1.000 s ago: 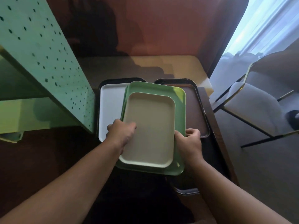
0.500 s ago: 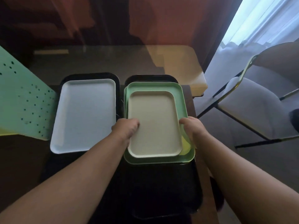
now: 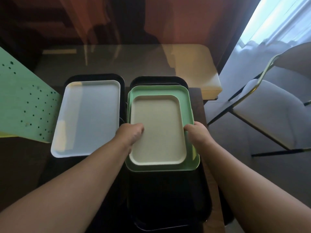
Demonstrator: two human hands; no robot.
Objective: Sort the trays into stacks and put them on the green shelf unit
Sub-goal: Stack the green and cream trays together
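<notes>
A cream tray (image 3: 157,130) lies inside a larger green tray (image 3: 186,100), both resting on a black tray (image 3: 168,199) at the right. My left hand (image 3: 130,133) grips the cream tray's left edge, thumb on its surface. My right hand (image 3: 196,132) holds the right edge of the stack, fingers tucked under. To the left, a pale blue-white tray (image 3: 87,118) lies on another black tray (image 3: 94,77). The green shelf unit (image 3: 25,108), perforated with dots, shows at the far left.
The trays sit on a dark wooden table (image 3: 21,165). Behind it stands a glass-topped table (image 3: 117,61) with a cream bench (image 3: 202,71). A grey chair with a gold frame (image 3: 269,111) stands at the right, by a bright curtained window.
The green-and-cream stack moved right, off the white tray and onto the right black tray. My view swung right, so the green shelf slid to the left edge. Both hands keep their hold.
</notes>
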